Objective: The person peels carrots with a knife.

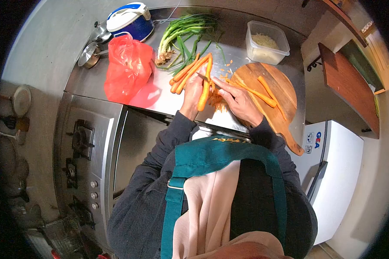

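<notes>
Gripping a carrot (206,88) left of the board (285,88) in closed left-hand (193,95) fingers; bending right-hand (243,103) fingers around a probable knife (201,76). Apparently peeled: two on the board. Seemingly left: bunch (189,74) farther left.

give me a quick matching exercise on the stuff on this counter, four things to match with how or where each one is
Column 1
1. red plastic bag
2. spring onions
3. clear plastic tub
4. round wooden board

Column 2
A. has carrots lying on it
B. bunched, with roots on
C. crumpled, at the left of the counter
D. open, with pale shreds inside

Pairs: 1-C, 2-B, 3-D, 4-A
</notes>
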### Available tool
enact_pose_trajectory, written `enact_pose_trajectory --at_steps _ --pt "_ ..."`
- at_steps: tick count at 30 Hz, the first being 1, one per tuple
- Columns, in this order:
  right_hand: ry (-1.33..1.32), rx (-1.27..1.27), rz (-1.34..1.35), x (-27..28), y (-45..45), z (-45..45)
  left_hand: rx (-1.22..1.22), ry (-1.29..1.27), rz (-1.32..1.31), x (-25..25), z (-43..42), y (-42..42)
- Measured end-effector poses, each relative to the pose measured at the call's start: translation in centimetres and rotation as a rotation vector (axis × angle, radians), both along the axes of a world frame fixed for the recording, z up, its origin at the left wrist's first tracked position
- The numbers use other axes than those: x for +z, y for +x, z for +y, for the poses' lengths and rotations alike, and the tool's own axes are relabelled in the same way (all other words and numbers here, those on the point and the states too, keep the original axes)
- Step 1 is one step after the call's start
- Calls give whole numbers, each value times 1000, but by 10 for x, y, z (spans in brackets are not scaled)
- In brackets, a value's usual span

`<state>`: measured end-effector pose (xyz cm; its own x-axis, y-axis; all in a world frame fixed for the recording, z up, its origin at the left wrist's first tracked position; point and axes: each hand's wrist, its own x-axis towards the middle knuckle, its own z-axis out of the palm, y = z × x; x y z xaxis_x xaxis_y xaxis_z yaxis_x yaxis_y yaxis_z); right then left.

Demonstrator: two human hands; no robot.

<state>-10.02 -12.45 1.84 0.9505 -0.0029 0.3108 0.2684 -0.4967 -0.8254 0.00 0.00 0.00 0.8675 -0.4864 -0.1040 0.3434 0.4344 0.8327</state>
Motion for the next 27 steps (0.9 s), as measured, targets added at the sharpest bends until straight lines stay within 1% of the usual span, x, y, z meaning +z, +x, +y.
enact_pose_trajectory --at_steps 2,3,5,6,8,9,11,12,14,18,21,23,24,26,27 --pt "7 4 76 -2 -2 0 -7 53 -12 -4 3 4" --pt "-29 4 65 1 5 -7 -6 16 -22 -6 -6 12" --pt "-60 -35 -52 -1 6 -4 5 -58 -6 -10 -8 10" --pt "-56 -35 -50 -4 8 -2 5 -54 -4 -9 -6 8" --pt "-186 -105 -82 -10 10 -2 -41 -48 10 -6 -5 1" --pt "-185 -105 -81 -13 12 -1 -41 -48 12 -4 -5 -1" --pt "-243 -167 -130 -17 15 1 -40 -150 53 -2 -6 -5" --pt "-243 -167 -129 -18 16 2 -40 -150 54 -4 -5 -4" --pt "-309 -235 -148 -18 18 3 -108 -227 61 -10 -4 -1" --pt "-319 -267 -167 -18 22 5 -124 -255 121 -12 -2 -1" --pt "-351 -288 -130 -16 23 7 -92 -229 195 -11 1 -3" --pt "-269 -292 7 -13 24 9 -125 -179 268 -20 5 1" --pt "-269 -292 8 -17 26 8 -124 -178 268 -25 6 2" --pt "-203 -270 -136 -32 32 5 -131 -230 286 -33 7 3" --pt "-201 -273 -135 -35 33 5 -133 -227 288 -33 9 3"
